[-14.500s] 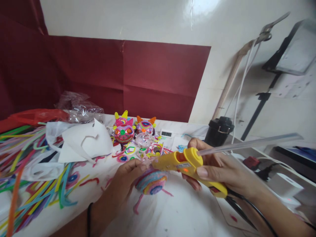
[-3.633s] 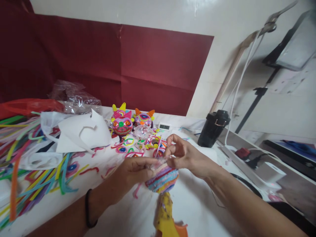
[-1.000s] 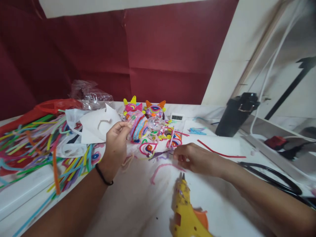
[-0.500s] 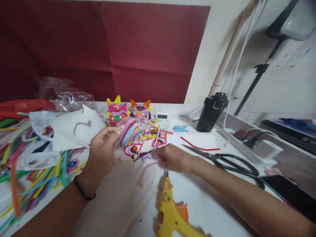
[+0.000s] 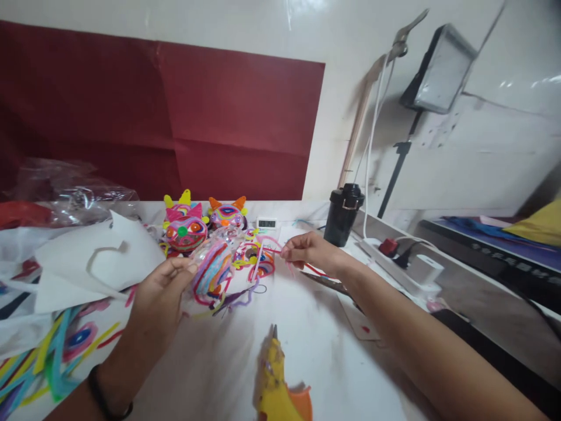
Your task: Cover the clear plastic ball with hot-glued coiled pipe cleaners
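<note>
My left hand [image 5: 160, 301], with a black band at the wrist, pinches the edge of a rounded piece striped with coloured pipe cleaners [image 5: 213, 270]. Clear plastic shows around that piece. To the right, my right hand [image 5: 312, 252] is closed at the fingertips on a thin pink pipe cleaner [image 5: 269, 240]. Between the hands lie a colourful eye-shaped piece [image 5: 265, 266] and a purple pipe cleaner [image 5: 245, 297]. A yellow hot glue gun [image 5: 274, 374] with an orange trigger lies below them, nozzle pointing away. Under my right wrist are scissors [image 5: 326, 282], their handles hidden by the arm.
Several horned, colourful heads [image 5: 186, 234] stand at the back beside a small digital clock [image 5: 266, 223]. A black bottle [image 5: 344, 215] and a power strip [image 5: 403, 266] are on the right. White cut sheets [image 5: 87, 257] and loose pipe cleaners [image 5: 39, 365] cover the left.
My right hand has risen away from the tabletop and now holds the pink pipe cleaner that lay there. My left hand still holds the striped piece. The view has shifted right and up.
</note>
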Demonstrator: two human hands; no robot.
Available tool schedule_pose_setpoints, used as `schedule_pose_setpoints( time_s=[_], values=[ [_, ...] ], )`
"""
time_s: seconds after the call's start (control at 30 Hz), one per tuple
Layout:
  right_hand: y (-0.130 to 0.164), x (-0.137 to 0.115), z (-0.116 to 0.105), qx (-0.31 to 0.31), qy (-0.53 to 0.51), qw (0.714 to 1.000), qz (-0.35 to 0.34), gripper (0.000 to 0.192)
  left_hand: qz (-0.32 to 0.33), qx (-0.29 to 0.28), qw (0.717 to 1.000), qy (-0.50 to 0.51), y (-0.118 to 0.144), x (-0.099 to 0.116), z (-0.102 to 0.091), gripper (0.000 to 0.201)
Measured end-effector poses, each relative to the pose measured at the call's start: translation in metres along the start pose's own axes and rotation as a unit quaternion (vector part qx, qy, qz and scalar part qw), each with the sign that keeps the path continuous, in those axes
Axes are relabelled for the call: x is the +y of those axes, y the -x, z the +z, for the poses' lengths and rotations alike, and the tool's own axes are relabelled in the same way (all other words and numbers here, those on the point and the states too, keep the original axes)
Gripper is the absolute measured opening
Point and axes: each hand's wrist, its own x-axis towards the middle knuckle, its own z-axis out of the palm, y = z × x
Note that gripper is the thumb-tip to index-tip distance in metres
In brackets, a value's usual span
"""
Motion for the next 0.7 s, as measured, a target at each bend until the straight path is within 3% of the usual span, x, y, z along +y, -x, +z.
schedule_pose_setpoints(
  time_s=[0.17,0.37,0.6,0.7],
  values=[
    [-0.001,0.000,-0.004,0.023,-0.064,0.998,0.014,0.019,-0.005,-0.021,1.000,-0.002,-0.001,-0.008,0.001,0.024],
    [-0.002,0.000,-0.001,0.034,-0.075,0.997,0.011,0.009,0.053,-0.046,0.997,-0.018,0.007,-0.004,0.007,0.015],
    [-0.003,0.002,0.000,0.037,-0.081,0.996,0.013,0.013,0.027,-0.079,0.996,0.003,0.007,-0.008,0.006,0.014],
    [-0.002,0.001,-0.001,0.038,-0.101,0.994,0.022,0.019,0.027,-0.067,0.997,-0.001,0.004,-0.011,0.006,0.016]
  ],
)
